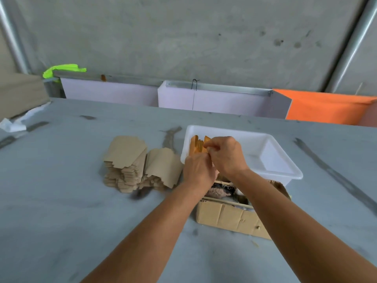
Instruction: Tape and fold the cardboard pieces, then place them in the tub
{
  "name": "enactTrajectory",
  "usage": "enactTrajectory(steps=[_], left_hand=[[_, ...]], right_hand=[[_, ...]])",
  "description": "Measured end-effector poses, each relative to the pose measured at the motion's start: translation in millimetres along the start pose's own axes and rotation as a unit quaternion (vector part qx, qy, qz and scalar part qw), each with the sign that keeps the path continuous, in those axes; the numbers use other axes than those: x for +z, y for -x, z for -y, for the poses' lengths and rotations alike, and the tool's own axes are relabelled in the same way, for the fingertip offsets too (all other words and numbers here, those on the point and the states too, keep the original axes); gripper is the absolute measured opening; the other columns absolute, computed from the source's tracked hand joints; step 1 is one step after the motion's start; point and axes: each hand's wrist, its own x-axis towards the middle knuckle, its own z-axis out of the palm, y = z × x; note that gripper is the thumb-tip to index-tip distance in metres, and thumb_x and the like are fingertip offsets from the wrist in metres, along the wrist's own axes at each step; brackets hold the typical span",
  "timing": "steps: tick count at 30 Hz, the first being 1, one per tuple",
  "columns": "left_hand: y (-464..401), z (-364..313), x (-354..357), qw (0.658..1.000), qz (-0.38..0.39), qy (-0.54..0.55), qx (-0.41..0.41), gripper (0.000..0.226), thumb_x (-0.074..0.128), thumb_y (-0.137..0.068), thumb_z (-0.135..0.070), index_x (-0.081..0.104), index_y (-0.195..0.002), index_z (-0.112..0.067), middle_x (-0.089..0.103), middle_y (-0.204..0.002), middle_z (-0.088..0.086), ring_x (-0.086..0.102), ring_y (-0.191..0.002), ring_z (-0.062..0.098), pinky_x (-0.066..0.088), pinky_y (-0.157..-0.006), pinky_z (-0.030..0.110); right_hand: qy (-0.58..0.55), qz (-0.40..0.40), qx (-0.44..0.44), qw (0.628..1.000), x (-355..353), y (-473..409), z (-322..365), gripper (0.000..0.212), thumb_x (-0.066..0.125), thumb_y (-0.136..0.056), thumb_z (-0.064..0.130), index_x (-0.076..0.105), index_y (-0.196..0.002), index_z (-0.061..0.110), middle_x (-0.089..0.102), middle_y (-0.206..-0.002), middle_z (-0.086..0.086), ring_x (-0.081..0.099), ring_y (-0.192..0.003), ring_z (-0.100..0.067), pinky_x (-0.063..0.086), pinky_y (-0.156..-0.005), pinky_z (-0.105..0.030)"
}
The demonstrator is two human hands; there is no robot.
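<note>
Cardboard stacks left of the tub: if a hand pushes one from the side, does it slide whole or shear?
Likely shears: the cardboard stacks are loose flat sheets with already ragged, offset edges. Each sheet looks thin and light, so probably bendy when lifted alone. The table looks smooth, so the bottom sheets may slide.

Soft even daylight, wide-angle edge bowing

Two bare forearms and hands, head view.

Left hand [199, 170] and right hand [226, 156] both ungloved; no sleeve or cuff visible anywhere along either forearm up to the bottom edge of the frame. No watch, band or ring to be made out at wrists or fingers. Knuckles and finger creases visible on the right hand; fingertips of the left mostly hidden. Slight motion blur throughout.
</note>
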Motion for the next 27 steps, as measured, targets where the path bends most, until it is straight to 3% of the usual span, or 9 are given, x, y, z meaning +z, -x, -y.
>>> enactTrajectory(steps=[3,6,10,12,14,18,20,23,27], left_hand=[[7,7,-9,0.998,-0.055,0.033,0.002,0.012,0.055,-0.086,-0.007,0.063,-0.092,0.000,0.067,-0.095,0.017,0.059,-0.092,0.036,0.035,-0.069,0.032],[22,27,-18,0.988,-0.146,0.048,-0.035,0.018,0.055,-0.081,0.004,0.066,-0.093,-0.003,0.065,-0.093,0.016,0.059,-0.089,0.034,0.034,-0.069,0.031],[43,61,-25,0.966,-0.200,0.070,-0.147,0.038,0.048,-0.082,0.008,0.065,-0.113,-0.005,0.065,-0.113,0.013,0.056,-0.109,0.029,0.038,-0.086,0.031],[51,74,-27,0.955,-0.203,0.096,-0.194,0.038,0.049,-0.080,0.010,0.066,-0.110,-0.006,0.066,-0.110,0.012,0.057,-0.107,0.030,0.040,-0.084,0.032],[57,84,-29,0.943,-0.210,0.111,-0.233,0.028,0.052,-0.081,0.006,0.068,-0.100,-0.006,0.067,-0.102,0.013,0.058,-0.101,0.032,0.038,-0.076,0.033],[59,95,-31,0.932,-0.218,0.115,-0.264,0.031,0.048,-0.077,0.010,0.063,-0.099,-0.005,0.065,-0.103,0.012,0.057,-0.101,0.032,0.040,-0.078,0.035],[58,97,-31,0.933,-0.218,0.114,-0.263,0.033,0.048,-0.076,0.011,0.063,-0.100,-0.006,0.066,-0.103,0.011,0.057,-0.101,0.030,0.038,-0.077,0.032],[57,98,-31,0.932,-0.227,0.116,-0.256,0.032,0.048,-0.076,0.010,0.064,-0.098,-0.006,0.067,-0.100,0.011,0.058,-0.098,0.031,0.034,-0.071,0.027],[59,100,-30,0.931,-0.230,0.121,-0.256,0.031,0.049,-0.077,0.011,0.065,-0.097,-0.005,0.069,-0.098,0.011,0.060,-0.096,0.032,0.035,-0.070,0.027]], right_hand=[[-0.016,0.003,-0.011,1.000,5,0,10,0.022,0.053,-0.087,0.000,0.074,-0.090,0.003,0.071,-0.088,-0.011,0.063,-0.081,-0.023,0.051,-0.078,-0.034],[-0.021,0.019,-0.029,0.999,16,2,23,0.019,0.052,-0.086,0.000,0.068,-0.079,-0.004,0.060,-0.068,-0.016,0.046,-0.059,-0.020,0.037,-0.059,-0.026],[-0.017,0.066,-0.039,0.997,49,6,39,0.019,0.055,-0.089,0.004,0.073,-0.097,0.002,0.071,-0.086,-0.009,0.059,-0.077,-0.019,0.041,-0.067,-0.010],[-0.002,0.108,-0.016,0.994,71,9,45,0.024,0.059,-0.090,0.008,0.068,-0.112,0.006,0.069,-0.110,-0.008,0.063,-0.100,-0.019,0.046,-0.089,-0.018],[0.055,0.155,-0.008,0.986,92,11,46,0.030,0.060,-0.090,0.010,0.063,-0.119,0.006,0.064,-0.119,-0.010,0.059,-0.111,-0.022,0.046,-0.096,-0.027],[0.193,0.206,-0.008,0.959,117,18,42,0.021,0.056,-0.092,0.013,0.059,-0.110,0.002,0.062,-0.113,-0.015,0.059,-0.107,-0.029,0.047,-0.081,-0.030],[0.237,0.201,-0.021,0.950,122,21,41,0.019,0.051,-0.093,0.007,0.061,-0.108,0.002,0.063,-0.113,-0.016,0.058,-0.107,-0.031,0.047,-0.083,-0.033],[0.297,0.182,-0.096,0.932,124,28,43,0.018,0.047,-0.094,0.005,0.063,-0.103,0.005,0.065,-0.108,-0.014,0.058,-0.104,-0.030,0.046,-0.083,-0.034],[0.342,0.143,-0.184,0.910,120,34,38,0.016,0.047,-0.093,0.003,0.061,-0.099,0.008,0.066,-0.100,-0.011,0.062,-0.096,-0.029,0.039,-0.069,-0.031]])
